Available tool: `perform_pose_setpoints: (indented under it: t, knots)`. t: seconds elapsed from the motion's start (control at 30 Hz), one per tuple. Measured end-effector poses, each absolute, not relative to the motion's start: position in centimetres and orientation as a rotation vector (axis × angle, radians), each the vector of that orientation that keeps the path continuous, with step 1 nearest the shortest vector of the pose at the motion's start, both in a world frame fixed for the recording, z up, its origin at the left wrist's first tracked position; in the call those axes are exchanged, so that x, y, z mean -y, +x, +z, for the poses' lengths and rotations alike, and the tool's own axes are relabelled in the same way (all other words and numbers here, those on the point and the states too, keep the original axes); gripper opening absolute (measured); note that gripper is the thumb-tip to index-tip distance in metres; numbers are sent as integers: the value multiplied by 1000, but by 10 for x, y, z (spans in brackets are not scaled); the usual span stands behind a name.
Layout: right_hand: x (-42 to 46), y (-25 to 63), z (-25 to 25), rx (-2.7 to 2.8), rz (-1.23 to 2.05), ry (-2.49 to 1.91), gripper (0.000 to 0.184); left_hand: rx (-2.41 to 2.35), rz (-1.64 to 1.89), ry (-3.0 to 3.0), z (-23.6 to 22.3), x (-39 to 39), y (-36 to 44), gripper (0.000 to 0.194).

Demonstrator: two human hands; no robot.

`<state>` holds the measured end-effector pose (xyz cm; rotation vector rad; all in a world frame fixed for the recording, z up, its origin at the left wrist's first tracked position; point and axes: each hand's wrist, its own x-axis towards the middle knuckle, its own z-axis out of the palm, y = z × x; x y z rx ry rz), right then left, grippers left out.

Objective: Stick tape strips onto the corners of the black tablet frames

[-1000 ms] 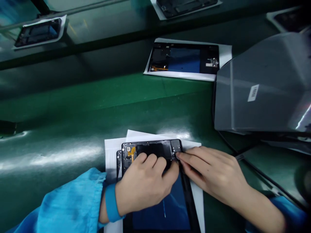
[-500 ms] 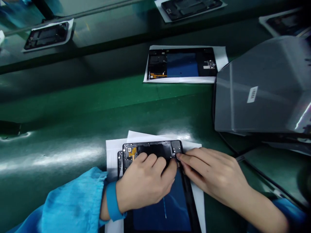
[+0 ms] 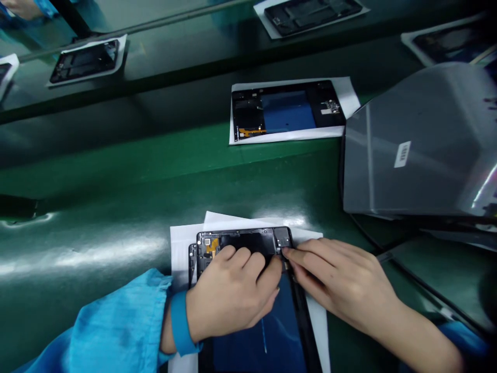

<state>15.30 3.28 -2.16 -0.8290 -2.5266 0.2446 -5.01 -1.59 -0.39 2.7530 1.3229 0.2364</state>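
An open tablet housing [image 3: 258, 347], with a blue inner panel and a black frame, lies on white sheets in front of me. My left hand [image 3: 236, 290] rests over its upper part, fingers curled and closed, thumb and forefinger tips by the top right corner. My right hand [image 3: 339, 274] reaches in from the right with its fingertips pinched together, touching the same corner just below a dark square part [image 3: 282, 237]. Whatever small piece lies between the fingertips is hidden. An orange flex cable [image 3: 212, 246] shows at the upper left. Another black frame [image 3: 192, 264] peeks out underneath.
A second open tablet [image 3: 289, 111] lies on a white sheet further back. To the right stands a large grey casing [image 3: 423, 150] with a cable [image 3: 407, 277] below it. More housings [image 3: 85, 61] lie along the far strip. Another person's hand [image 3: 27, 8] shows at top left.
Both hands stay almost in place at the housing's corner. The far-strip housings have shifted right; the second tablet has moved slightly left and nearer, and the one at top right has moved left.
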Motion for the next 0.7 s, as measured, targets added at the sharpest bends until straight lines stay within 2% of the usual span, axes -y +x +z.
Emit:
perform_pose_setpoints:
  t: [0.7]
  knots:
    - [-32, 155, -17, 2580, 158, -787, 19, -1315, 217, 2751, -1, 16, -51, 37]
